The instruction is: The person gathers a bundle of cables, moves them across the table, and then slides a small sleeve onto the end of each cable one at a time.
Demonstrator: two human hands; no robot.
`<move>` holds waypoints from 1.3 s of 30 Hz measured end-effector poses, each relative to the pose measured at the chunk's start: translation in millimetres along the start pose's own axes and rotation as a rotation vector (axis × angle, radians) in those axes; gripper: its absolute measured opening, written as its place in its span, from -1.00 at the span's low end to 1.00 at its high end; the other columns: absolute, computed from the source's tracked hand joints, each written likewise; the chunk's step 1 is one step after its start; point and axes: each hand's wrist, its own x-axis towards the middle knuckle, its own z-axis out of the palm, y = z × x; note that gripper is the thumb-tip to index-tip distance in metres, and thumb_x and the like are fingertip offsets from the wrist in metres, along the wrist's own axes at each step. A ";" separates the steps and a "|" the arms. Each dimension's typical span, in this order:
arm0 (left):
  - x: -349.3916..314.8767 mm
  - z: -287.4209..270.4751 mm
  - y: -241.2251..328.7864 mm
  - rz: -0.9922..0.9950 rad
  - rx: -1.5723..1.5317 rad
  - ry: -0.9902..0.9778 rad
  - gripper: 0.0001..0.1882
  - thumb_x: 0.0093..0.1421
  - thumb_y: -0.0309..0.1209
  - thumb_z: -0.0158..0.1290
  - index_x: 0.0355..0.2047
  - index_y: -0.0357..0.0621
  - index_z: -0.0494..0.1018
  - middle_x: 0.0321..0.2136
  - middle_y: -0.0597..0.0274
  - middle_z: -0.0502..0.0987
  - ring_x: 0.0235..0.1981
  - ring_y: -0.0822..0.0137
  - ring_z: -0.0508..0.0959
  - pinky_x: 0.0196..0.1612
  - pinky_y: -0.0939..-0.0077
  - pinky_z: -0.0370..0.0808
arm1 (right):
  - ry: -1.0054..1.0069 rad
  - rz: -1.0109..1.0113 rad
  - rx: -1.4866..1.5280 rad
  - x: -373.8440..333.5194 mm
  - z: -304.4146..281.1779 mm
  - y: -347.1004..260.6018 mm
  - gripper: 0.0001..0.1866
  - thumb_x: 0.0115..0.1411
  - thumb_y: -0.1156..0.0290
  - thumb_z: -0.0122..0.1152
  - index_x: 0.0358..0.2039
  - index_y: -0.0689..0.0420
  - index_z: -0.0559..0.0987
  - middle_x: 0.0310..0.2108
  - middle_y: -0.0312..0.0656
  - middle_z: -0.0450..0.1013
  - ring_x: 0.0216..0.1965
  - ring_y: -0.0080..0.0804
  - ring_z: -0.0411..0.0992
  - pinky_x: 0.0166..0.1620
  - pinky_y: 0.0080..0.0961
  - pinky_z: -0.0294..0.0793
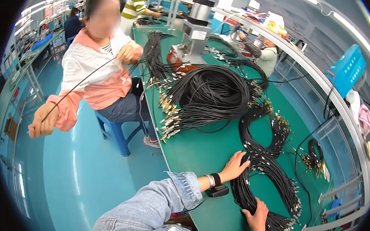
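A: How should you handle that black cable bundle [242,190], lower right of the frame on the green table [206,152]?

B: Keep both palms light and guide it evenly, so nothing kinks or snags. Your left hand [234,166] lies across it, fingers spread; your right hand [258,218] curves over it lower down.

A: What's hard to make out?

B: Whether your right hand grips: its underside is hidden, and the bottom edge cuts off your wrist.
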 end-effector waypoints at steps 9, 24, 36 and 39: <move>0.8 -4.4 4.3 -0.016 0.000 -0.052 -0.36 0.30 -0.04 -0.15 0.18 -0.30 0.11 0.22 -0.13 0.08 0.24 -0.05 0.13 0.26 0.19 0.12 | -0.001 0.023 0.000 0.6 -5.9 -7.0 -0.25 -0.14 0.26 0.43 0.07 0.22 0.34 -0.12 0.02 0.38 -0.05 0.02 0.31 0.05 -0.19 0.24; 1.4 -3.4 7.4 -0.006 -0.001 -0.037 -0.37 0.29 -0.05 -0.14 0.14 -0.35 0.14 0.18 -0.17 0.10 0.22 -0.10 0.15 0.25 0.16 0.13 | 0.037 0.008 -0.017 -0.4 5.5 5.1 -0.21 -0.17 0.25 0.44 0.07 0.24 0.32 -0.15 -0.02 0.36 -0.06 -0.03 0.29 0.05 -0.21 0.21; 2.2 -11.4 19.2 0.039 0.091 0.000 -0.42 0.26 -0.09 -0.08 0.11 -0.30 0.20 0.16 -0.16 0.14 0.18 -0.08 0.19 0.22 0.16 0.16 | 0.045 0.005 0.028 -3.0 -8.0 -6.5 -0.37 -0.05 0.27 0.37 0.05 0.19 0.41 -0.11 0.10 0.42 -0.06 0.10 0.34 0.02 -0.13 0.30; 19.9 -37.0 40.7 0.219 0.127 0.065 -0.46 0.19 -0.18 0.04 0.08 -0.24 0.23 0.12 -0.11 0.19 0.15 -0.04 0.23 0.20 0.16 0.19 | 0.026 0.026 0.006 -1.7 4.6 2.6 -0.22 -0.19 0.22 0.46 0.04 0.25 0.35 -0.15 -0.03 0.37 -0.06 -0.04 0.29 0.08 -0.19 0.17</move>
